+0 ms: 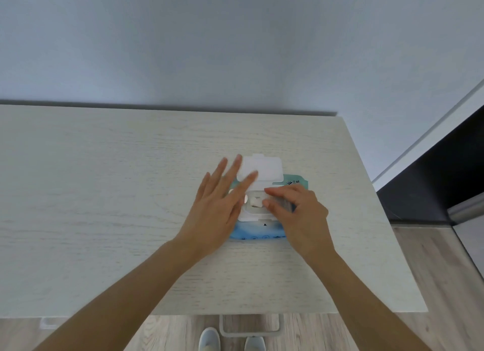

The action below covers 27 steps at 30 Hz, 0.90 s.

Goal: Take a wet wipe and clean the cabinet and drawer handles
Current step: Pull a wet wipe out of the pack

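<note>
Both my shoes (pixel 230 340) peek out below the near edge of the cabinet top (pixel 104 193), with a pale metal handle (pixel 251 327) showing just under that edge. On the light wood-grain surface lies the wet wipe pack (pixel 258 231) — blue and teal, toward the right half of the top, its white lid (pixel 263 167) flipped up and back toward the wall (pixel 235 41). My left hand (pixel 217 206) rests flat on the pack's left end, fingers straight and spread, grasping nothing. My right hand (pixel 296 214) covers the pack's right side, thumb and forefinger curled in at the opening, beside the tuft of wipe (pixel 255 201) poking out — whether they actually pinch it, I cannot tell.
</note>
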Each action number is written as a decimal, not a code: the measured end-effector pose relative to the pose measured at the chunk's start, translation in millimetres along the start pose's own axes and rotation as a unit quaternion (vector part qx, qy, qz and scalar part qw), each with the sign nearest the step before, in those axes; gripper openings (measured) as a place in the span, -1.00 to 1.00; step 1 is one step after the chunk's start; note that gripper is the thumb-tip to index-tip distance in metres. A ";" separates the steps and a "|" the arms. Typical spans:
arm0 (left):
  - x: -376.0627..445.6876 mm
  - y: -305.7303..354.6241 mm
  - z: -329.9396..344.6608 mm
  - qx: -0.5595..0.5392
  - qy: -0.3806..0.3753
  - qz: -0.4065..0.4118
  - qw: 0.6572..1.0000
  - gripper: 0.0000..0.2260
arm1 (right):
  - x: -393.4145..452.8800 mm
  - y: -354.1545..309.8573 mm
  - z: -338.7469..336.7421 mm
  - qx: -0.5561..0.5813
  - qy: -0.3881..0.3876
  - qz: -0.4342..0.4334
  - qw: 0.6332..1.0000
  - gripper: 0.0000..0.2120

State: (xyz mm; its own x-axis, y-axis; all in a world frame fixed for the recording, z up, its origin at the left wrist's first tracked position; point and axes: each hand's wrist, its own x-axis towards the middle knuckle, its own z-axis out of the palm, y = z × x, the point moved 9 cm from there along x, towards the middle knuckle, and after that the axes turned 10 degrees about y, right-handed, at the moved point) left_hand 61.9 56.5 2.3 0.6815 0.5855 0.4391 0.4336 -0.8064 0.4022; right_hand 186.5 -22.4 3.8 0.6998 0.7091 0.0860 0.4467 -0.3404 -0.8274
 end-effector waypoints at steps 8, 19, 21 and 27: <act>-9.2 -6.8 18.4 -0.011 -0.084 -0.040 0.996 -0.42 | -0.7 -12.7 10.1 -0.179 0.030 -0.144 0.973 -0.93; -6.4 -10.7 19.2 -0.036 -0.074 -0.070 0.994 -0.45 | 6.3 -27.4 -1.3 -0.008 -0.002 -0.082 0.997 -0.85; -6.0 -9.9 18.1 -0.051 -0.070 -0.074 0.993 -0.46 | 0.7 -35.2 6.2 -0.018 -0.009 -0.126 0.992 -0.91; -6.1 -12.3 16.8 -0.063 -0.072 -0.095 0.991 -0.47 | 2.7 -18.8 0.0 0.086 0.053 -0.080 0.992 -0.77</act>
State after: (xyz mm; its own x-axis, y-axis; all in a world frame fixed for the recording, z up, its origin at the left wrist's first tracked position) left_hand 62.3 61.4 -18.8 0.6753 0.7004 0.2312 0.4913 -0.6610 0.5672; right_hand 180.0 -14.1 19.6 0.6856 0.6742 0.2746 0.4622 -0.1117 -0.8797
